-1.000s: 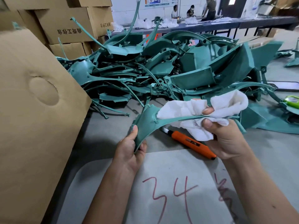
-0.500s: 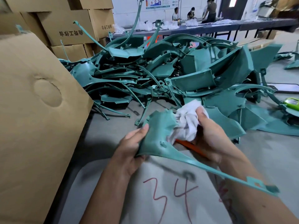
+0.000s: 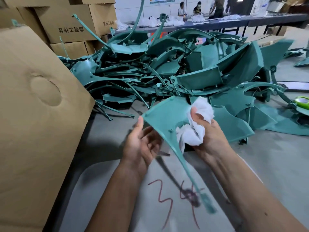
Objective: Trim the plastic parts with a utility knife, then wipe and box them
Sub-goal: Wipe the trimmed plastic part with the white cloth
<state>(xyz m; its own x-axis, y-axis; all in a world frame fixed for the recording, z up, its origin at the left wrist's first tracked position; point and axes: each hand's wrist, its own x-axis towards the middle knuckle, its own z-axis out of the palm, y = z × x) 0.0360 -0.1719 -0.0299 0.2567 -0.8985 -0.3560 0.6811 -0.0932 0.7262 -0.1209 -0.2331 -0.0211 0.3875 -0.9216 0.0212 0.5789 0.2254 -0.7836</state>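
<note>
A teal plastic part (image 3: 164, 115) with a long thin tail hangs tilted between my hands, its tail blurred above the white pad. My right hand (image 3: 210, 139) grips a crumpled white cloth (image 3: 192, 133) and presses it against the part's right side. My left hand (image 3: 142, 144) lies palm up with loosely curled fingers. Its thumb touches the part's left corner. The utility knife is hidden.
A big pile of teal parts (image 3: 167, 72) fills the floor ahead. A large cardboard box (image 3: 41, 114) stands close on the left, with stacked cartons (image 3: 70, 27) behind it. Below my hands lies a white pad (image 3: 108, 198) marked 34 in red. A green object (image 3: 301, 100) sits far right.
The part has swung round, so its tail now points down toward me. My left hand has loosened from a grip to an open palm. The cloth has shifted to the part's right side.
</note>
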